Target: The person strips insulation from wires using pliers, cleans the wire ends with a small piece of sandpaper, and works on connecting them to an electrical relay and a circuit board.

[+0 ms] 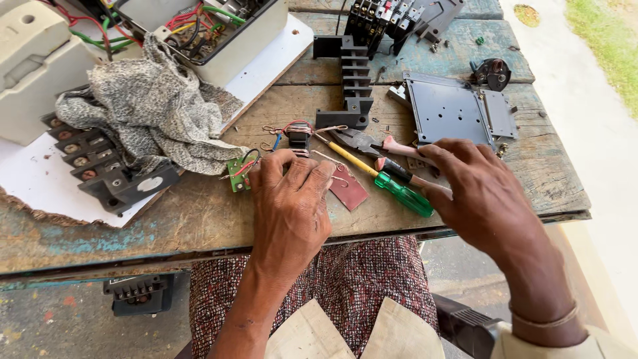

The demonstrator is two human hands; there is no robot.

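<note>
Head view: I log the left hand (290,199) palm-down on the counter (199,219), its grip curled over a small wire-and-part cluster beside the green circuit board (237,174), apparently pinning it; whether it pinches anything I cannot tell. Right hand (482,193) angles in, fingers loosely spread over the pink-handled pliers (392,147), above the green screwdriver (399,191).
</note>
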